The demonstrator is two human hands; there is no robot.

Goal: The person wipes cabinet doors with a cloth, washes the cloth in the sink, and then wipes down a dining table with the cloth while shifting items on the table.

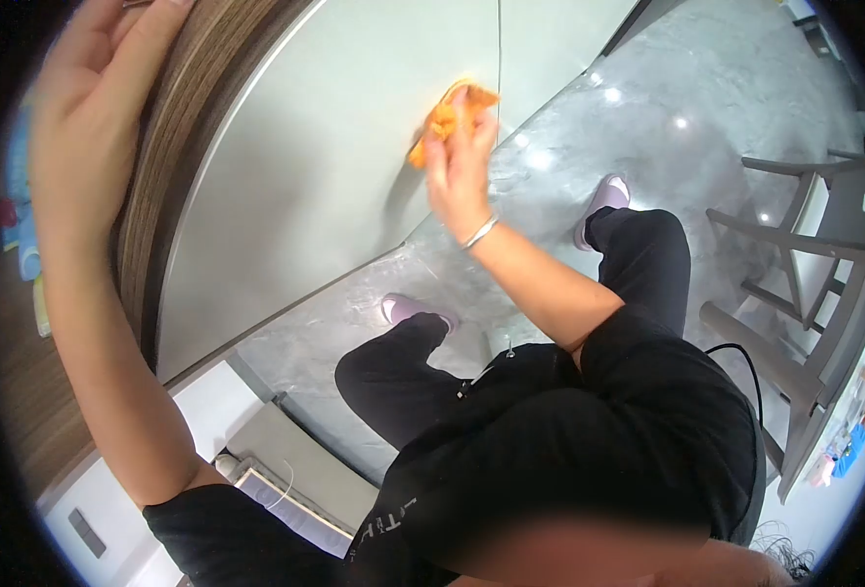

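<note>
One orange cloth [446, 115] sits bunched in the right hand [463, 176], apparently against the pale panel [325, 108], left of its seam [499, 49]. The left hand [85, 108] lies beside the wooden edge [166, 127], its grip unclear. We judge work underway; how much surface remains, we cannot tell.

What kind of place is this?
Probably a room in somebody's home, maybe a dining room or kitchen. You can see lilac slippers, a grey chair and pale cupboard-like panels under a wood-look top.
</note>
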